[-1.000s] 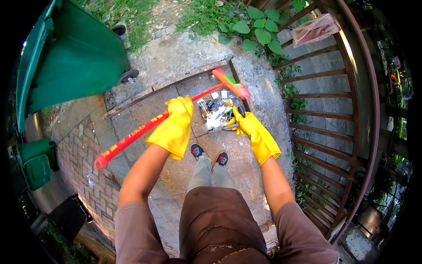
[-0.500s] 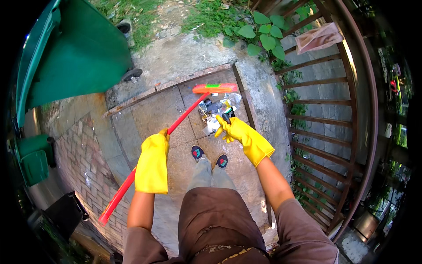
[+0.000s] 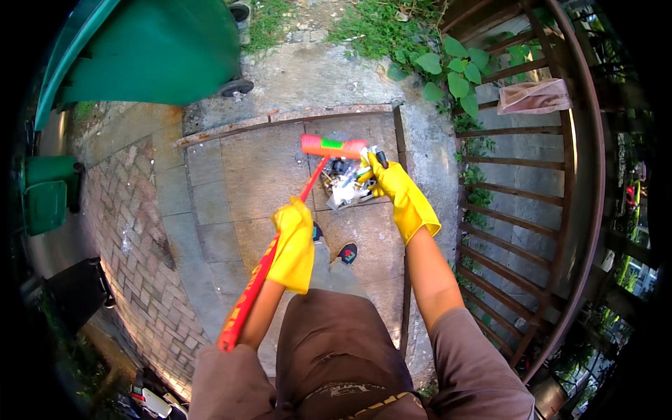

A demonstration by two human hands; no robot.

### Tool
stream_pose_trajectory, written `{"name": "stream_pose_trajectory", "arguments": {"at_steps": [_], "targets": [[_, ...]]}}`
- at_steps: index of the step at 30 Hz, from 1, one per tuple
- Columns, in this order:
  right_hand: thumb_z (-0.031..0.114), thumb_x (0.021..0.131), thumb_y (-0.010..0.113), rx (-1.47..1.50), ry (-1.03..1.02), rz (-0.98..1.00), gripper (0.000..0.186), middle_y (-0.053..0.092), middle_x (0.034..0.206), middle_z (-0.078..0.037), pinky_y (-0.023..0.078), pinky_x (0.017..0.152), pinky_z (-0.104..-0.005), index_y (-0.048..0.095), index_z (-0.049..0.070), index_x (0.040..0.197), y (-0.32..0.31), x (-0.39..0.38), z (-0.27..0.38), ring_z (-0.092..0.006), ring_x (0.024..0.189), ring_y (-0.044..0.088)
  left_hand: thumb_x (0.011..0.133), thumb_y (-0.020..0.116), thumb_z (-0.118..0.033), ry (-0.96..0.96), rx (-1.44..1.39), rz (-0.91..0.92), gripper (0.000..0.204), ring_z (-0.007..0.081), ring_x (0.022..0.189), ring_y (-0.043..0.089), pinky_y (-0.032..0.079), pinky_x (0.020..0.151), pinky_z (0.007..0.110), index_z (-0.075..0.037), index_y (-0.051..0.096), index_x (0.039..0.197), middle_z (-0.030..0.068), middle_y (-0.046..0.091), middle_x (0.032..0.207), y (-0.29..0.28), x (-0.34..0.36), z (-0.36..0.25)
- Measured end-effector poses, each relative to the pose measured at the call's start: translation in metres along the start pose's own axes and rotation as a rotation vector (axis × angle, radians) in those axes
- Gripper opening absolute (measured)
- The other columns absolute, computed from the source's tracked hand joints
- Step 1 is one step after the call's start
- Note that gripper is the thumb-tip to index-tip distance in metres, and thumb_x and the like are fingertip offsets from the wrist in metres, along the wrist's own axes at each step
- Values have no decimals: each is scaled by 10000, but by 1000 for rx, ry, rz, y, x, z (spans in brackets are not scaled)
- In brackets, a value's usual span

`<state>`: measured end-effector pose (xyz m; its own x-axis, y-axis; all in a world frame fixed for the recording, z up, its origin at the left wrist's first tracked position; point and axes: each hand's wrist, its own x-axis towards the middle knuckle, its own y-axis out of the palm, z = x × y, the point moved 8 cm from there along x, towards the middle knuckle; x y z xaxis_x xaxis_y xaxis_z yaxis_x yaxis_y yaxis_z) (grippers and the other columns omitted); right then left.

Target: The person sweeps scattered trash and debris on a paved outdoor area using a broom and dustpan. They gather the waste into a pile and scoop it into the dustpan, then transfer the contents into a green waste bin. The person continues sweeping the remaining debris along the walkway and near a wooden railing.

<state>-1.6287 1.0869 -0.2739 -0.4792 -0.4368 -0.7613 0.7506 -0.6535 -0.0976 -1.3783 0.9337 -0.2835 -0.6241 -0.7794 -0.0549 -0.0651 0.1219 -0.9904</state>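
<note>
My left hand, in a yellow rubber glove, is closed round the red handle of a broom. The handle slants from beside my left forearm up to the orange-red broom head with its green patch. The head is over the far side of a heap of mixed litter, white and dark scraps on the paving. My right hand, gloved likewise, is at the heap's right edge with fingers closed on a black cylindrical thing. Its lower part is hidden by the glove and litter.
A large green wheeled bin stands at the far left, with a smaller green bin nearer. Along the right runs a brown slatted railing with a pinkish cloth over it. A low kerb borders the paving; leafy plants grow beyond.
My left hand has moved right with the broom, whose handle now stands steeper. My right hand has risen slightly farther away, bringing the black thing up beside the broom head. The view has shifted.
</note>
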Motion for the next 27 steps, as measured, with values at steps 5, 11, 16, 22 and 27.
{"name": "stream_pose_trajectory", "arguments": {"at_steps": [5, 11, 16, 22, 27], "targets": [[607, 1000, 549, -103, 27, 4, 625, 755, 824, -126, 480, 477, -329, 763, 20, 1006, 0, -18, -10, -180, 506, 586, 1026, 475, -285, -4, 273, 441, 372, 388, 826, 724, 538, 694, 510, -24, 732, 959, 223, 734, 867, -40, -60, 29], [580, 1012, 547, -164, 38, 198, 623, 754, 865, -146, 487, 484, -332, 778, 3, 966, -5, -87, -76, -182, 517, 583, 996, 518, -211, -48, 189, 892, 394, 364, 1120, 700, 552, 908, 518, -216, 585, 1384, 176, 726, 1185, -132, -24, 29], [550, 1030, 536, 12, -10, 91, 634, 764, 910, -145, 508, 503, -301, 748, -37, 916, -31, -132, -114, -181, 569, 607, 974, 539, -195, -32, 146, 822, 389, 356, 1118, 699, 551, 907, 516, -197, 597, 1358, 182, 729, 1166, -117, 8, -2], [572, 1034, 512, 156, 94, -131, 669, 746, 847, -170, 485, 465, -293, 758, -37, 908, -56, -150, -117, -170, 488, 580, 1019, 417, -315, -102, 17, 741, 389, 392, 1105, 691, 525, 945, 544, -114, 669, 1239, 198, 729, 1147, -2, 51, -97], [552, 1044, 501, 302, 27, -231, 666, 744, 840, -182, 538, 523, -316, 721, -57, 892, -66, -131, -141, -162, 420, 518, 1029, 483, -279, 146, 76, 387, 280, 369, 750, 730, 526, 646, 527, -111, 704, 991, 186, 742, 845, 39, 18, -111]]}}
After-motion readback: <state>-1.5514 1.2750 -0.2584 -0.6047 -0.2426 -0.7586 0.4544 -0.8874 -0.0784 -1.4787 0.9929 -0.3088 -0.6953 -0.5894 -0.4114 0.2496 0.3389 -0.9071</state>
